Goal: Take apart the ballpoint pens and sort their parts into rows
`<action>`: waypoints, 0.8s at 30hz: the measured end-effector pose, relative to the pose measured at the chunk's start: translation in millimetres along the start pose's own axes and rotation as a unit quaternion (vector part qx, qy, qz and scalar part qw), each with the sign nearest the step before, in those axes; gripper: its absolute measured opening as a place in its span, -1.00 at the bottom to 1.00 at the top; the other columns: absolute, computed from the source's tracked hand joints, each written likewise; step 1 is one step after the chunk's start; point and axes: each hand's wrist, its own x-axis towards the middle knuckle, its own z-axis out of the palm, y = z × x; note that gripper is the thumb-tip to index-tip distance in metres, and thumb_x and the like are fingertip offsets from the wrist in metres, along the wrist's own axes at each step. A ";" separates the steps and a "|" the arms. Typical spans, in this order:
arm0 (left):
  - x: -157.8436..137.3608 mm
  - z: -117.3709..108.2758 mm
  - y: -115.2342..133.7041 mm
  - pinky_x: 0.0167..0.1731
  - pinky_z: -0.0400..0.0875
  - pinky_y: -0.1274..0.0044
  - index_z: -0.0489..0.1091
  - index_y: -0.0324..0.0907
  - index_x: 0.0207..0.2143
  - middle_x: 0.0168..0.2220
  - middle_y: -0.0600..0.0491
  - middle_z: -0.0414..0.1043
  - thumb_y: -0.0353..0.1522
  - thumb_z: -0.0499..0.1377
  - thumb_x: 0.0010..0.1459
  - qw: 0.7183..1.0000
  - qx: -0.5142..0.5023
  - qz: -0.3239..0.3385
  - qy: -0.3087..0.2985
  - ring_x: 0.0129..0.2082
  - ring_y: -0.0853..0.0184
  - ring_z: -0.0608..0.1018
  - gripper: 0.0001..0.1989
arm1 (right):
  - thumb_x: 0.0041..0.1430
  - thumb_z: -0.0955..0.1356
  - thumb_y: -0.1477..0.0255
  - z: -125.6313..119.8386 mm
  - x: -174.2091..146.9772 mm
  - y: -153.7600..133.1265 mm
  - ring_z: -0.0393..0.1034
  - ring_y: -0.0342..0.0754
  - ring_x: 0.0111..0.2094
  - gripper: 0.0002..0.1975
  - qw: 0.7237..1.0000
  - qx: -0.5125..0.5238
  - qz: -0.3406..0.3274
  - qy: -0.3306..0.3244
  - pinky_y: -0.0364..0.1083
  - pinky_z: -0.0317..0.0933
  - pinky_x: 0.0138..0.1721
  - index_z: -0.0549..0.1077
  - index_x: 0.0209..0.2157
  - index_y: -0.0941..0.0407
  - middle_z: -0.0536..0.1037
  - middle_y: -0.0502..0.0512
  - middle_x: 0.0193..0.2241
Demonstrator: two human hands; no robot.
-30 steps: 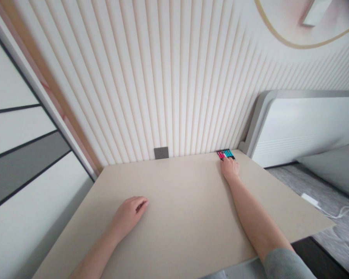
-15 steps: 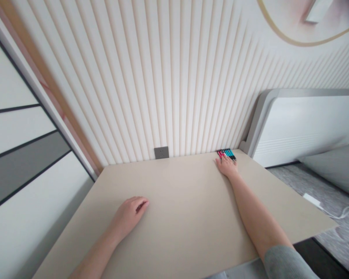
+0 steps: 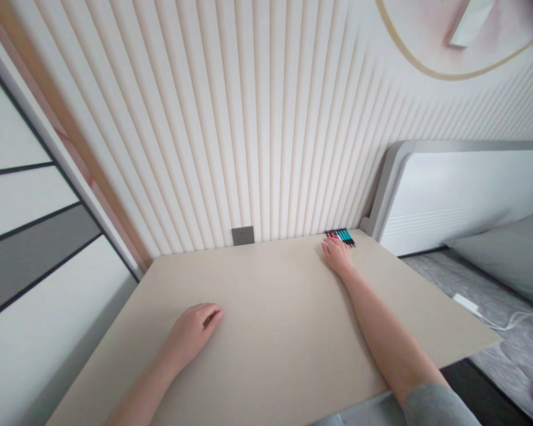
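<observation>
Your right hand (image 3: 337, 255) lies over the near left part of a row of slim teal and red pen-like sticks (image 3: 346, 238), at the back of the flat beige surface (image 3: 270, 337), right of the frame's centre; whether its fingers grip one, I cannot tell. Your left hand (image 3: 194, 329), in the lower left, rests with loosely curled fingers; I cannot tell if something is inside. If you press or drag sideways, the row could spread or one stick could roll, because they lie side by side. Just behind, the white ribbed wall (image 3: 266, 130) limits your reach; the dark grey socket (image 3: 243, 235) sits well apart, to the left
</observation>
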 end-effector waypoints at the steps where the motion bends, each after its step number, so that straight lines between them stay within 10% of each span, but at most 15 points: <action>1: 0.2 -0.4 -0.4 -0.28 0.32 0.51 0.46 -0.13 -0.34 -0.35 0.05 0.50 -0.22 -0.01 0.27 1.000 0.000 0.001 -0.001 -0.33 0.28 0.51 -0.70 | 0.37 0.09 0.35 -2.0 -2.2 -7.0 0.18 0.02 0.13 -0.60 0.999 0.009 -0.033 -0.010 0.01 -0.04 0.16 0.39 0.05 0.17 0.38 0.26 0.08; 12: 0.4 -0.1 -15.8 -0.07 0.35 0.40 0.45 -0.13 -0.21 -0.21 -0.01 0.47 -0.24 0.00 0.28 0.997 -0.005 0.064 0.043 -0.15 0.24 0.48 -0.74 | 0.34 0.19 0.34 -0.8 -57.5 -143.0 0.30 -0.01 0.05 -0.68 0.928 0.156 -0.331 -0.064 0.00 0.16 0.09 0.44 0.01 0.10 0.46 0.17 0.02; 24: 0.3 11.6 -19.2 0.10 0.27 0.32 0.41 -0.07 0.01 0.02 -0.01 0.43 -0.28 0.10 0.21 0.995 -0.007 0.100 0.008 0.04 0.20 0.43 -0.68 | 0.29 0.22 0.40 -14.4 -103.1 -186.0 0.28 -0.04 0.12 -0.66 0.892 0.242 -0.356 -0.135 -0.04 0.14 0.16 0.43 0.05 0.12 0.41 0.16 0.10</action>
